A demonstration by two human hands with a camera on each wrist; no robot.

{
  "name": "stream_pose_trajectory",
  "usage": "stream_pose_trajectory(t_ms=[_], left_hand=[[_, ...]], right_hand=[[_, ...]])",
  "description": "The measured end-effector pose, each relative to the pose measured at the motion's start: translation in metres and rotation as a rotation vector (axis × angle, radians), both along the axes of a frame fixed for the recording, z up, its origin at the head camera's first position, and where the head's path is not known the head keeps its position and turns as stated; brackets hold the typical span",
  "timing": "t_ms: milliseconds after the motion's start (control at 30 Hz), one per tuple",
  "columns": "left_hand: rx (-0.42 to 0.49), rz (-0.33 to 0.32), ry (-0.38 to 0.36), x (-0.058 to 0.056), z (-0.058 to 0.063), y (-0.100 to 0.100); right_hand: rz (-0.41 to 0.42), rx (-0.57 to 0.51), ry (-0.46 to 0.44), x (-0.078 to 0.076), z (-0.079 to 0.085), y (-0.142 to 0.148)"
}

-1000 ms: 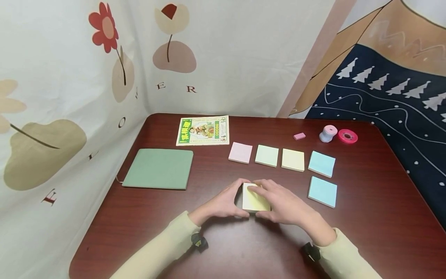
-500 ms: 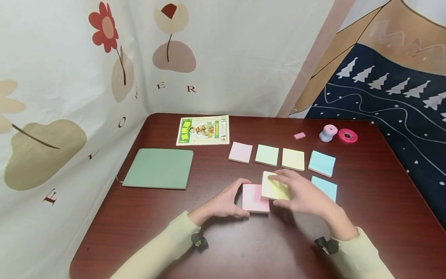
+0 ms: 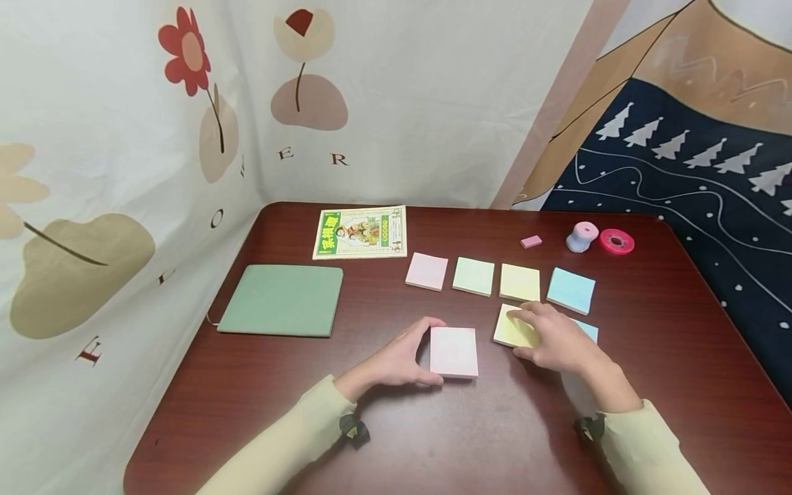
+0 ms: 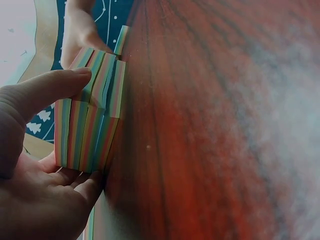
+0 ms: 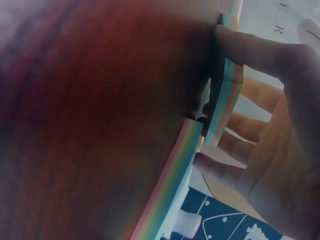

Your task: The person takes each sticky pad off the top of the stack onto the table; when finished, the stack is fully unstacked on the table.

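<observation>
My left hand (image 3: 399, 361) grips a stack of sticky note pads (image 3: 454, 352) with a pink top. In the left wrist view the thumb and fingers close on opposite sides of this striped stack (image 4: 82, 135), several pads thick. To its right, my right hand (image 3: 559, 340) pinches one yellow-topped sticky note pad (image 3: 512, 328). In the right wrist view the held pad (image 5: 227, 95) is tilted between thumb and fingers; whether it touches the table cannot be told. Behind the right hand a blue pad (image 3: 588, 331) is mostly hidden.
A row of pads lies behind: pink (image 3: 427, 271), green (image 3: 474, 276), yellow (image 3: 520, 282) and blue (image 3: 572, 291). Farther back are a pink eraser (image 3: 531, 241), a pink-topped spool-shaped item (image 3: 582, 237) and a red ring (image 3: 617, 241). A green notebook (image 3: 281, 300) and a booklet (image 3: 361, 232) lie left.
The right hand has lifted the yellow-topped pad off the stack and carried it right, uncovering the pink top and covering most of the nearer blue pad. The left hand has stayed in place.
</observation>
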State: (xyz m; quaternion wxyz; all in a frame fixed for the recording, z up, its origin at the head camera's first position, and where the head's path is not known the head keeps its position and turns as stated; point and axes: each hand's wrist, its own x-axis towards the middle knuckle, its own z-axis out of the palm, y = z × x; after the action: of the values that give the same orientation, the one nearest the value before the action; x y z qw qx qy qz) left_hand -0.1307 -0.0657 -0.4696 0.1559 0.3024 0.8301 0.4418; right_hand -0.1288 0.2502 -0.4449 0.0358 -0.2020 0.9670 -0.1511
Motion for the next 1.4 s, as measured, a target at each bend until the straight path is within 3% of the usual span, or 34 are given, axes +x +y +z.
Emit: stream_pose_trajectory(t_ms=[500,733,867,1000,1067,1400], left_hand=[[-0.011,0.001,-0.01,-0.001,-0.002,0.0],[-0.005,-0.001,0.001,0.0,-0.001,-0.001],[-0.006,-0.001,-0.008,0.0,-0.001,-0.002],[-0.01,-0.009,-0.006,-0.001,-0.001,-0.002],[-0.013,-0.014,-0.002,-0.001,-0.001,-0.002],[-0.023,-0.011,-0.008,-0.002,0.0,0.0]], right_hand=[[0.039,0.058,0.008,-0.002,0.005,-0.003],[0.126,-0.066,0.062,0.004,0.024,-0.026],[0.242,-0.13,0.051,0.011,0.03,-0.05],[0.375,-0.123,0.038,0.015,0.028,-0.07],[0.405,-0.113,0.022,0.016,0.025,-0.076],[0.398,-0.158,-0.013,0.01,0.016,-0.082]])
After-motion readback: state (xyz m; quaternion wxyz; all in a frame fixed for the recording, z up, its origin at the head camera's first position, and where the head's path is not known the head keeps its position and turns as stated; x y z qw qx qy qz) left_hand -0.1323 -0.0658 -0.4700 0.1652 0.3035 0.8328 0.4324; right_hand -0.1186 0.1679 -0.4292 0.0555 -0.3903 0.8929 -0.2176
